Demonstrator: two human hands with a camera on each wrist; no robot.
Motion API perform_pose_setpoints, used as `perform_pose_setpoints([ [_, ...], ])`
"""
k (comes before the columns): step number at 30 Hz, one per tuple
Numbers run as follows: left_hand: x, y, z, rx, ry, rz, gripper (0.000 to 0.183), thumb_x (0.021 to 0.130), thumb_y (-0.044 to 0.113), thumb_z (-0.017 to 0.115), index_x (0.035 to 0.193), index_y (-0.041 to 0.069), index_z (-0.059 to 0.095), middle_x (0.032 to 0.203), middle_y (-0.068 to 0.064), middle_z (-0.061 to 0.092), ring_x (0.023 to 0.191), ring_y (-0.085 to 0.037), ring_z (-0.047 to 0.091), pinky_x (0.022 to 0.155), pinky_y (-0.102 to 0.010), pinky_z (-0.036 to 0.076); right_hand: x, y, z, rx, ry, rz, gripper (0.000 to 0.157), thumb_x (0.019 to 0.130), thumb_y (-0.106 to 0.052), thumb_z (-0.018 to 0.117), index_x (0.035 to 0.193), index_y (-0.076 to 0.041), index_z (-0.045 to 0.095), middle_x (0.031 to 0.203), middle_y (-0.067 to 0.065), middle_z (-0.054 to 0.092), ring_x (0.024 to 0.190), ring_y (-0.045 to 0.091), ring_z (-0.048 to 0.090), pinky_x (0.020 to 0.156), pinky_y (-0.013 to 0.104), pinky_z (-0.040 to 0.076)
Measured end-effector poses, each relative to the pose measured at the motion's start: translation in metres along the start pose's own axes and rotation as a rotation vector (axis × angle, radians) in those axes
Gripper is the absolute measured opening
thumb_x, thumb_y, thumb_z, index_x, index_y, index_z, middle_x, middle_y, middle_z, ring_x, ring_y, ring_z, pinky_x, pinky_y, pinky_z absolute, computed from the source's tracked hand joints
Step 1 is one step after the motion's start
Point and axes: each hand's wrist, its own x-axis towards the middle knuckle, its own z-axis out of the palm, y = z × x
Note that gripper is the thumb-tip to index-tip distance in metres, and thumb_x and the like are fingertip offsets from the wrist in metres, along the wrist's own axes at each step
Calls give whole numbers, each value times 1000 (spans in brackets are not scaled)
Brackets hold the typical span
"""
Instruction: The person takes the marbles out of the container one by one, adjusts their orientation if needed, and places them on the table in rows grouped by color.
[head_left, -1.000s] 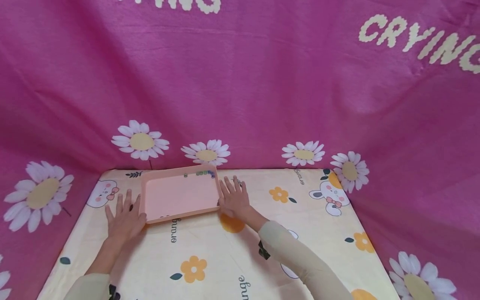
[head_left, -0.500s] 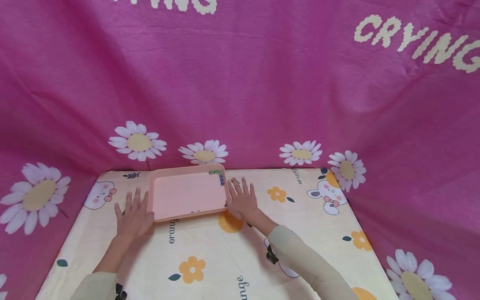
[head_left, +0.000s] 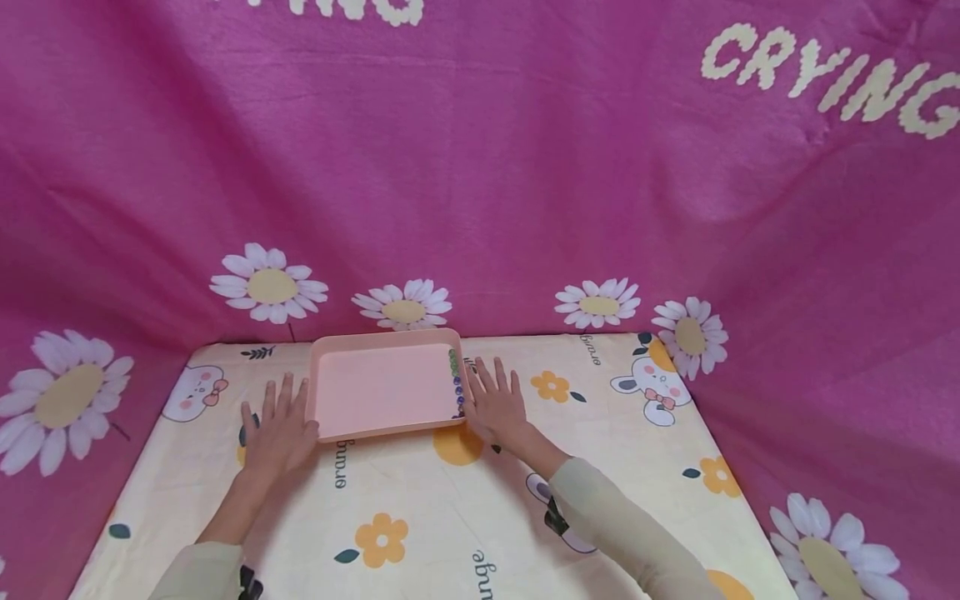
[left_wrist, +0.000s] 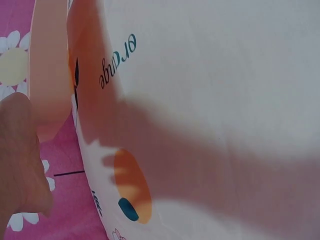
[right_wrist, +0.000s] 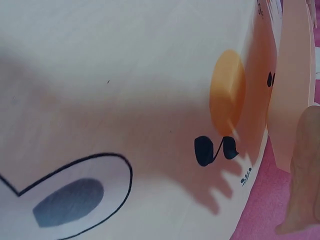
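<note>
A shallow pink tray (head_left: 386,387) is held between my two hands over the patterned cloth. Inside it, small green balls (head_left: 453,364) and blue balls (head_left: 460,390) line up along the right wall. My left hand (head_left: 279,425) presses the left end with its thumb side, fingers spread and straight. At the opposite end my right hand (head_left: 498,408) does likewise, its straight fingers pointing away from me. Each wrist view shows the tray's outer wall (left_wrist: 50,65) next to part of the hand; the balls are hidden there.
A cream cloth (head_left: 420,492) printed with flowers, rabbits and words covers the table. Behind and at both sides hangs a magenta curtain (head_left: 480,192) with daisies, close to the tray's far edge.
Both hands and the tray have shifted to the right. Inside, the balls have rolled from the back right corner and the front edge into a line down the right wall.
</note>
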Motion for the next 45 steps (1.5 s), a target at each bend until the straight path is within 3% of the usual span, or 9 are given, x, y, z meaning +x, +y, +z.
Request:
perform_pose_setpoints([
  [8,2,13,3,4,-16,2,72,99,29,47,157,-3,19,163,-26,2,147,-45,-12,110,-67,-16,-10,14,-3,-4,14,1,60,106,-38,17,162,-15,15,166,5,12,151,35,2,118,58,8],
  [24,7,35,16,-4,-33,51,70,99,24,46,156,-5,17,163,-27,4,148,-44,-7,111,-65,-15,-29,34,0,-18,38,44,59,107,-39,20,162,-17,15,166,5,16,151,36,5,118,59,8],
  [32,10,44,22,5,-37,60,69,99,25,46,156,-5,21,162,-27,7,148,-45,-2,112,-68,-9,-37,44,3,-10,43,42,59,107,-38,23,162,-16,15,166,6,16,151,37,6,119,58,4],
  [40,11,53,30,-18,-84,72,67,100,26,41,155,-6,20,163,-27,6,148,-46,1,112,-69,-6,-49,55,5,-48,38,15,60,106,-37,31,161,-13,20,164,10,21,150,40,11,117,61,15],
  [45,9,58,36,-31,-92,74,67,100,26,41,155,-5,21,163,-26,6,148,-46,1,112,-69,-7,-55,62,7,-22,29,33,58,107,-36,28,160,-13,23,164,9,22,150,39,13,116,61,15],
])
